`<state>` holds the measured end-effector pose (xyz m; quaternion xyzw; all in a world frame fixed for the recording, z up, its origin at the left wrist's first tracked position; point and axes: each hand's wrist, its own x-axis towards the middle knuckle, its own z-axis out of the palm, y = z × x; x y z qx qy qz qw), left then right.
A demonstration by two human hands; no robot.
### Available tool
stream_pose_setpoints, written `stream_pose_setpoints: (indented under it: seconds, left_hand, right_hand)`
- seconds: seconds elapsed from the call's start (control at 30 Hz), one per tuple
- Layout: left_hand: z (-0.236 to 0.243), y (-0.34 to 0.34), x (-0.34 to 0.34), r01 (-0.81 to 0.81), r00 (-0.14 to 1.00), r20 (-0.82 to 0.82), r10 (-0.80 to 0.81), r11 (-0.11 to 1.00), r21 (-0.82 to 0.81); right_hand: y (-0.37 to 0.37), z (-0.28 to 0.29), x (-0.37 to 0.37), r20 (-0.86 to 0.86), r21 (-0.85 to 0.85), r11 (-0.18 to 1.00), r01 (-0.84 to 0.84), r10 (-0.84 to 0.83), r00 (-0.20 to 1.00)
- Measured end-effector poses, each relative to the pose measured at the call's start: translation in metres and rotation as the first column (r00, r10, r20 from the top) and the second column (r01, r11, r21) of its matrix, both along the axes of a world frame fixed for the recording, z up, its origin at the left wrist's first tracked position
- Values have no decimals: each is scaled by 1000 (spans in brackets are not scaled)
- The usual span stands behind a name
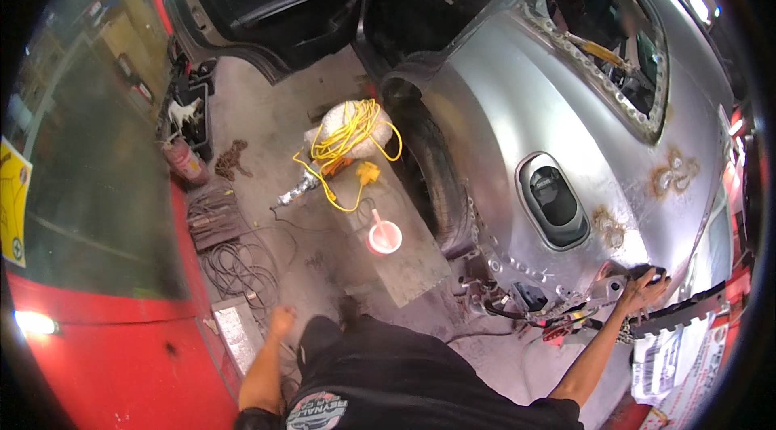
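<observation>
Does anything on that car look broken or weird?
Yes: the smooth silver metal car panel has two blotchy brown patches, right of the black oval opening and above the person's bare right hand. They look odd against the shiny metal.

Left hand (281,322) hangs low, apparently curled; right hand (644,292) reaches far out rightward.

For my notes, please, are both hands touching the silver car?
No, the left hand is held well apart from the silver car.
</observation>
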<state>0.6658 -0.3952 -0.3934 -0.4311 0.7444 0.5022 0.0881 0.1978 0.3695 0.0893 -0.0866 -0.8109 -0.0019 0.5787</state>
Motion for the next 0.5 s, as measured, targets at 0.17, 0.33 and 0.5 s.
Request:
stream_pose_setpoints:
  seconds: [0.17, 0.33, 0.5]
  left_hand:
    - [57, -130, -88, -166, 982, -159, 103, 873, -458]
    - [138, -266, -216, -191, 934, -354, 50, 907, -375]
    - [198, -367, -359, -201, 780, -611, -135, 870, -449]
  right_hand:
    - [-65, 20, -5, 237, 14, 998, -69, 64, 969]
    - [-274, 44, -38, 486, -55, 909, -413, 386, 784]
    - [-372, 44, -95, 552, 222, 935, -278, 114, 826]
